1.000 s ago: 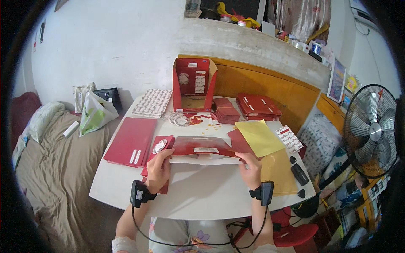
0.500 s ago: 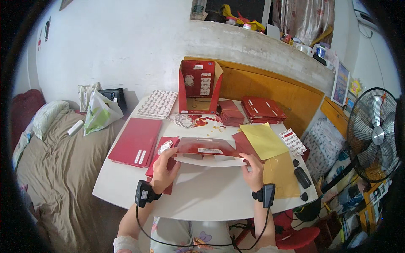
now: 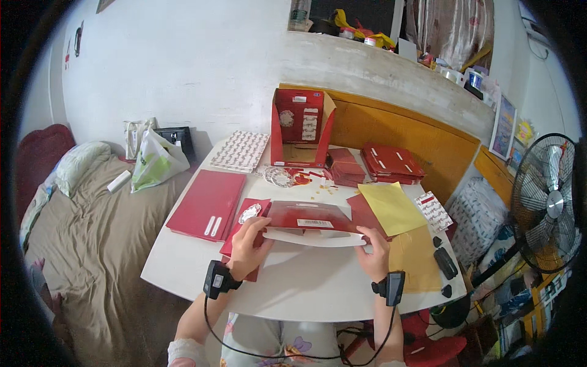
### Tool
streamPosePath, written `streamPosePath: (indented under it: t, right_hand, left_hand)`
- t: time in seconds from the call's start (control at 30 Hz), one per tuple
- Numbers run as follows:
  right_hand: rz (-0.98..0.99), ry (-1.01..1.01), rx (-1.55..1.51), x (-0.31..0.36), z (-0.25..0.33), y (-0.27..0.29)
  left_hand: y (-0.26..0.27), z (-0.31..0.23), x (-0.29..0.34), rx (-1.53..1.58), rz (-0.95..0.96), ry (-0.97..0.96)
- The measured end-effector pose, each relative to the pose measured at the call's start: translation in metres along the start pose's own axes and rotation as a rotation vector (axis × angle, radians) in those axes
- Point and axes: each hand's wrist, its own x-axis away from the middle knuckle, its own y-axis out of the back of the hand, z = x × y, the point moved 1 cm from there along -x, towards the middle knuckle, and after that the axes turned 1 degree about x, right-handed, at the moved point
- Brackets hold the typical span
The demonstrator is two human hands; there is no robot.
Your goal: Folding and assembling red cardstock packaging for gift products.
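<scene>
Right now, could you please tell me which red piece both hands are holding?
The wide red piece with the white lower edge, held at its ends by the left hand and right hand; the other red pieces rest on the table.

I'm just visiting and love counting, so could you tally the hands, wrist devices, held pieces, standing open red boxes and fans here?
Left hand and right hand: 2
Black wrist devices: 2
Red held piece: 1
Standing open red box: 1
Fan: 1
Total: 7
</scene>
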Motion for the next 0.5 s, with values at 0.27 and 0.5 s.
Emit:
streamPosePath:
  t: [0.27, 0.5]
  right_hand:
    - [0.030, 0.027, 0.047, -0.0015, 0.0060, -0.0024]
    - [0.030, 0.062, 0.056, -0.0006, 0.0036, -0.0037]
  left_hand:
    - [-0.0024, 0.0041, 0.0009, -0.065, 0.076, -0.054]
    - [-0.0030, 0.0045, 0.0007, -0.077, 0.063, -0.097]
